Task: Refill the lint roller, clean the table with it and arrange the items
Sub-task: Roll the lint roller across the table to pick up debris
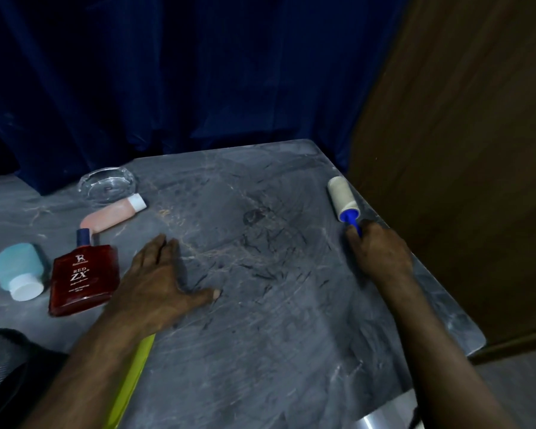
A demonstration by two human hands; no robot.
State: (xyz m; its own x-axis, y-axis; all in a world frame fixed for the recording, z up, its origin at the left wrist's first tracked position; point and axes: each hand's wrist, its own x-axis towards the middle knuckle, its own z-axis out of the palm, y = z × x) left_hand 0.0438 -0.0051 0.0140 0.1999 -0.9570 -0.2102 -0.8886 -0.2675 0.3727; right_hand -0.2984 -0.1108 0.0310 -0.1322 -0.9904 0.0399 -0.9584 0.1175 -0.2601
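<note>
our right hand (379, 252) is wrapped around the blue handle of the lint roller (342, 198), near the right edge of the tabletop (260, 351); our left hand (158, 280) lies flat and open mid-table. roller looks light and stiff, so we grip the handle, not the tacky sheet. cream roll looks fresh, dark hairs across the middle.

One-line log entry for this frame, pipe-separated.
phase: cleaning | right hand: grips lint roller on table near right edge | left hand: flat on table, empty | clutter: left side
</note>
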